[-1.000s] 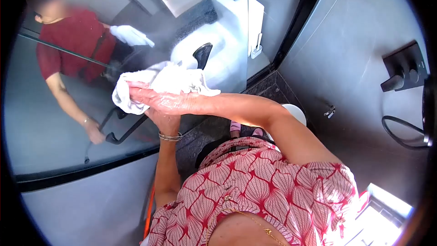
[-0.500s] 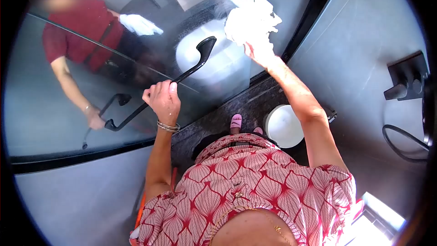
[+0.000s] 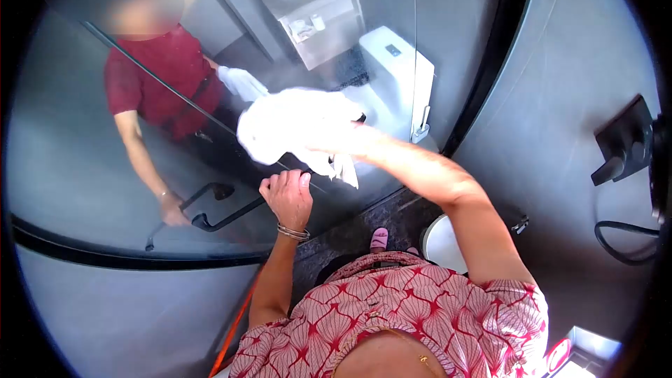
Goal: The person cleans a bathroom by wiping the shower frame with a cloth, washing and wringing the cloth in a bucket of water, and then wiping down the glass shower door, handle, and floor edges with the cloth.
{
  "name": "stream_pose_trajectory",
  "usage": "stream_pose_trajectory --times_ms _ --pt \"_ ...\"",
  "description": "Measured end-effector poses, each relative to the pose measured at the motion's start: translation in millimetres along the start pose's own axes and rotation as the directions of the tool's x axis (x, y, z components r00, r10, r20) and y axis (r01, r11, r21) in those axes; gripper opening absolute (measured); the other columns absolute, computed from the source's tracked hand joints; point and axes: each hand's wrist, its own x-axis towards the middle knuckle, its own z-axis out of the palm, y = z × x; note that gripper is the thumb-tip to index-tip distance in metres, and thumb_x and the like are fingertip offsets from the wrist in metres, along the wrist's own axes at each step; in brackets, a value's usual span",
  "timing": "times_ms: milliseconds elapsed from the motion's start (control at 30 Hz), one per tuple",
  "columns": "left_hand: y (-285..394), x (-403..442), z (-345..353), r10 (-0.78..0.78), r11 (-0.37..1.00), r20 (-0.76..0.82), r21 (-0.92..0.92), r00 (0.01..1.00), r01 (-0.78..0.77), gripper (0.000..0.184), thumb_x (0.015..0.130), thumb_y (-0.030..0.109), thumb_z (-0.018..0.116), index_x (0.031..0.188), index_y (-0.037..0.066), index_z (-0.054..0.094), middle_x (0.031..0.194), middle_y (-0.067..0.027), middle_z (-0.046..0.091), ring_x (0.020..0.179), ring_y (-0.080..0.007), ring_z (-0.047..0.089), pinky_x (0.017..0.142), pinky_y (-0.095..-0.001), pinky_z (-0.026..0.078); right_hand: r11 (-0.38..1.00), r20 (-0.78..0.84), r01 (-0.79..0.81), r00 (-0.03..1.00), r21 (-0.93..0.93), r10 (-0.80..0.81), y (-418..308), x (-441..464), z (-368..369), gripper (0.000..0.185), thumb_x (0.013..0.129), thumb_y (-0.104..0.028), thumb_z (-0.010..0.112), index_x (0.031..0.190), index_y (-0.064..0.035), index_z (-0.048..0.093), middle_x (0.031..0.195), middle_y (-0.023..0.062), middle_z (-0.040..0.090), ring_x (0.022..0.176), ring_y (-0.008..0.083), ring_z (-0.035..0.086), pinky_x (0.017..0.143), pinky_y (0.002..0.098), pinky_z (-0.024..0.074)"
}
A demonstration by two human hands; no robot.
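Observation:
My left hand (image 3: 288, 199) is wrapped round the black door handle (image 3: 238, 213) on the glass panel (image 3: 210, 245). In my right hand (image 3: 339, 141) is a bunched white cloth (image 3: 287, 122), spread against the glass just above my left hand. The cloth hides the upper end of the handle, and glare washes out most of my right fingers. Beyond the glass stands a person in a dark red shirt (image 3: 157, 73). One of that person's hands is at a black handle (image 3: 203, 196) on their side, and a white cloth (image 3: 241, 84) is by their other hand.
Through the glass show a white toilet (image 3: 399, 77) and a cabinet (image 3: 318, 21). A white bucket (image 3: 442, 245) stands on the dark floor near my feet. On the right wall are a black fixture (image 3: 623, 143) and a looped hose (image 3: 623, 241). An orange pole (image 3: 234, 322) leans at lower left.
My right hand has swept the white cloth left and down across the glass, towards the handle. My left hand keeps its hold. The view has shifted, showing more of the cabinet.

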Motion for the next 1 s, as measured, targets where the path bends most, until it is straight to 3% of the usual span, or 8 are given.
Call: stream_pose_trajectory --times_ms 33,100,433,667,767,800,933,1000 --pt "0.2 0.6 -0.9 -0.006 1.0 0.004 -0.008 1.0 0.006 0.02 0.082 0.024 0.047 0.073 0.008 0.055 0.068 -0.0054 0.052 0.068 -0.0231 0.046 0.074 -0.0384 0.03 0.912 -0.208 0.33 0.936 0.244 -0.283 34.4 -10.7 -15.7 0.04 0.08 -0.029 0.054 0.115 -0.0116 0.051 0.124 0.011 0.044 0.118 0.0215 0.037 0.099 0.0336 0.0273" --pt "-0.8 -0.5 -0.3 -0.008 1.0 0.006 -0.003 1.0 0.008 0.021 0.082 0.024 0.047 0.072 0.008 0.055 0.069 -0.0054 0.052 0.068 -0.0232 0.046 0.074 -0.0384 0.03 0.646 -0.154 0.147 0.91 -0.749 -0.385 35.4 -9.4 -64.2 0.043 0.081 -0.027 0.05 0.121 -0.0104 0.045 0.127 0.0109 0.041 0.12 0.0205 0.035 0.1 0.0331 0.0266" --pt "3.3 0.6 5.7 0.026 0.999 -0.089 -0.037 0.996 -0.03 0.022 0.08 0.026 0.048 0.067 0.009 0.052 0.064 -0.006 0.049 0.065 -0.0234 0.045 0.07 -0.0375 0.03 0.63 -0.347 -0.086 0.887 -0.772 -0.304 61.6 -26.4 -68.2 0.041 0.083 -0.025 0.048 0.119 -0.0067 0.046 0.125 0.0098 0.044 0.119 0.0202 0.036 0.099 0.0322 0.0279" --pt "3.0 -2.2 2.2 0.009 0.999 -0.058 -0.034 0.998 -0.011 0.022 0.08 0.026 0.047 0.068 0.008 0.053 0.065 -0.0065 0.051 0.064 -0.024 0.045 0.07 -0.0368 0.03 -0.238 0.395 0.326 0.597 -0.915 -0.698 -51.0 65.4 -21.4 0.039 0.085 -0.021 0.043 0.121 -0.0055 0.042 0.127 0.0065 0.042 0.123 0.0177 0.031 0.101 0.0296 0.024" --pt "0.0 -3.6 1.2 0.008 1.0 -0.033 -0.021 0.999 -0.009 0.021 0.08 0.026 0.049 0.068 0.009 0.054 0.065 -0.0061 0.052 0.065 -0.0241 0.046 0.071 -0.0375 0.031 -0.805 0.329 -0.484 0.741 -0.342 -0.586 -78.0 85.8 -33.4 0.047 0.085 -0.029 0.037 0.127 -0.0084 0.034 0.132 0.0091 0.034 0.122 0.0231 0.032 0.101 0.0333 0.0265" --pt "-1.0 -3.8 2.0 0.0 1.0 -0.025 -0.01 1.0 0.0 0.021 0.079 0.026 0.049 0.069 0.009 0.055 0.066 -0.0059 0.053 0.066 -0.0242 0.047 0.072 -0.0377 0.031 -0.784 0.238 -0.581 0.811 0.218 -0.535 -81.9 97.3 -43.7 0.046 0.084 -0.028 0.038 0.125 -0.0078 0.036 0.13 0.01 0.037 0.12 0.0264 0.037 0.099 0.0355 0.0298" --pt "-7.6 -4.5 7.2 0.002 1.0 -0.053 -0.013 0.999 -0.002 0.019 0.079 0.025 0.049 0.071 0.009 0.056 0.066 -0.0055 0.053 0.066 -0.0238 0.048 0.072 -0.0374 0.031 -0.317 0.073 -0.259 0.659 -0.912 -0.749 -111.8 90.6 -114.9 0.038 0.077 -0.029 0.054 0.106 -0.004 0.05 0.115 0.016 0.044 0.11 0.0343 0.043 0.092 0.0526 0.0303" --pt "-6.5 -6.0 3.1 0.002 0.998 -0.053 -0.07 0.999 -0.006 0.019 0.08 0.024 0.049 0.071 0.009 0.057 0.065 -0.0056 0.053 0.065 -0.0235 0.048 0.071 -0.0372 0.031 0.412 -0.317 0.099 0.487 -0.906 -0.814 -94.4 92.5 -120.0 0.033 0.075 -0.029 0.058 0.096 -0.0038 0.054 0.107 0.0163 0.046 0.104 0.0348 0.044 0.09 0.0551 0.0259"
